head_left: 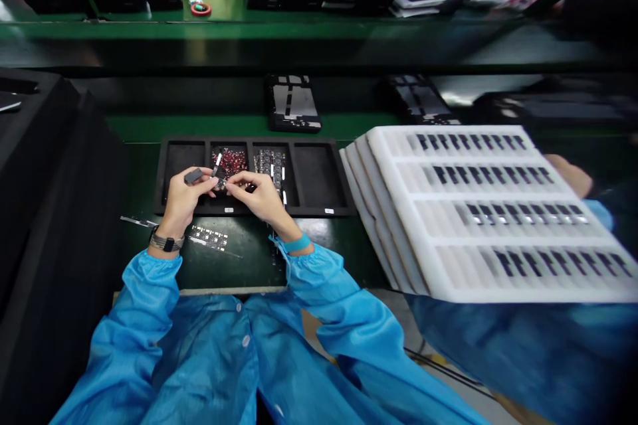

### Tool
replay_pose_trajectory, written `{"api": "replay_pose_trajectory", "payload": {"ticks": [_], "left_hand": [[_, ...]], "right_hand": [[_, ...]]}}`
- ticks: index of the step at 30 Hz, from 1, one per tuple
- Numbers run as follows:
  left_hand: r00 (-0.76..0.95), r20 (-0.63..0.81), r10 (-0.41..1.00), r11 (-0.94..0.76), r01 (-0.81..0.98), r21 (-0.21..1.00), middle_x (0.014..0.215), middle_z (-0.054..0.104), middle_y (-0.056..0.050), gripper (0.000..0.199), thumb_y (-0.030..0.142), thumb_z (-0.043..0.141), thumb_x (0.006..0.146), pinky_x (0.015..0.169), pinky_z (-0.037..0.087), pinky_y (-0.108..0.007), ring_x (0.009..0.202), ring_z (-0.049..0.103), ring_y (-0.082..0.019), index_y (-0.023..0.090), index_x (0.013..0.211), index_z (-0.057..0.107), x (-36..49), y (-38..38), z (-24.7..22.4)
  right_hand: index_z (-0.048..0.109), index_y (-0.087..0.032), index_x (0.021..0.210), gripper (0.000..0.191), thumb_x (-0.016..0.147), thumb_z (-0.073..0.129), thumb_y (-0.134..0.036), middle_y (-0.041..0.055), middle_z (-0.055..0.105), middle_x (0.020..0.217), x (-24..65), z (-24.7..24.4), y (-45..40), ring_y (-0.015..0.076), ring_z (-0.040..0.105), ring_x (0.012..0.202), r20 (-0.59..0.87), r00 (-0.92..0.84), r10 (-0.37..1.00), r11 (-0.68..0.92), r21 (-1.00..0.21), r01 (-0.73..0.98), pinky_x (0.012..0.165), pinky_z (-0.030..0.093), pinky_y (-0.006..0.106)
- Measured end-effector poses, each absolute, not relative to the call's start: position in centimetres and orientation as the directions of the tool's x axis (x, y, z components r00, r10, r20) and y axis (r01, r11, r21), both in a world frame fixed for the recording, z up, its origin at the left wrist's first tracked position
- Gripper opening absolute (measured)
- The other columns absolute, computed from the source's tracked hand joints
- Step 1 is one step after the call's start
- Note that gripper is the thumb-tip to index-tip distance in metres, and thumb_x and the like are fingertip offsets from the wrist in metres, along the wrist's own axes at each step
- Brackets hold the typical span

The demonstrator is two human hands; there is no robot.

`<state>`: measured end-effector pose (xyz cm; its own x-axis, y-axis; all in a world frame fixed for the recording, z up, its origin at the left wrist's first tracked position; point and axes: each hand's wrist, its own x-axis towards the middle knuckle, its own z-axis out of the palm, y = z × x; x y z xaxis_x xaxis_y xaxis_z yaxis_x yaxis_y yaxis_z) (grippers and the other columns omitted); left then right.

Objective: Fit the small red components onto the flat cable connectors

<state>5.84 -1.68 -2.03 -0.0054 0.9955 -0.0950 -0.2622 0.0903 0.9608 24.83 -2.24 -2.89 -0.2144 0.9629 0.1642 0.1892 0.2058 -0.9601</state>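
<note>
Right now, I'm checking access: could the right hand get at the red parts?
Probably yes: the red parts lie uncovered beside the right hand, though its fingertips seem busy with a small part.

The compartment tray (315, 176) is placed on the worktable (309, 265). Small parts (232, 161) are contained in its second compartment from the left, circuit boards (272, 163) in its third. A board strip (209, 238) is laid before the tray, toward its left. A large block (44, 212) is positioned left of the tray, stacked holders (423, 212) just right. Two flat devices (295, 103) are set behind it, one farther right.
</note>
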Motion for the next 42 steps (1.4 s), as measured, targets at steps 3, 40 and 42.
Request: {"api": "replay_pose_trajectory", "payload": {"ticks": [3, 40, 42], "left_hand": [[-0.021, -0.116, 0.993, 0.107, -0.253, 0.961, 0.067, 0.071, -0.002, 0.037, 0.027, 0.098, 0.058, 0.060, 0.056, -0.029, 0.056, 0.067, -0.016, 0.013, 0.084, 0.076, 5.8, -1.7, -2.0], [0.069, -0.143, 0.987, 0.152, -0.160, 0.975, 0.063, 0.069, -0.001, 0.042, 0.034, 0.100, 0.053, 0.060, 0.060, -0.032, 0.062, 0.072, -0.020, 0.014, 0.076, 0.071, 5.7, -1.7, -2.3], [0.084, -0.150, 0.985, 0.162, -0.171, 0.972, 0.062, 0.068, 0.000, 0.042, 0.034, 0.100, 0.053, 0.060, 0.060, -0.032, 0.062, 0.072, -0.020, 0.014, 0.075, 0.070, 5.8, -1.7, -2.3]], "right_hand": [[0.076, -0.020, 0.084, 0.023, 0.091, 0.073, -0.042, 0.0048, 0.078, 0.082, 24.9, -2.9, -2.2, 0.0211, 0.070, 0.079, 0.154, -0.213, 0.965, 0.197, -0.960, 0.197, 0.076, 0.054, 0.034], [0.076, -0.015, 0.086, 0.035, 0.085, 0.078, -0.050, 0.0054, 0.076, 0.075, 26.2, -2.9, -1.5, 0.0164, 0.063, 0.068, 0.001, -0.372, 0.928, 0.047, -0.992, 0.114, 0.062, 0.047, 0.028], [0.076, -0.015, 0.086, 0.037, 0.083, 0.080, -0.051, 0.0061, 0.076, 0.075, 26.2, -2.8, -1.5, 0.0149, 0.060, 0.064, -0.018, -0.373, 0.928, 0.017, -0.996, 0.089, 0.056, 0.043, 0.027]]}}
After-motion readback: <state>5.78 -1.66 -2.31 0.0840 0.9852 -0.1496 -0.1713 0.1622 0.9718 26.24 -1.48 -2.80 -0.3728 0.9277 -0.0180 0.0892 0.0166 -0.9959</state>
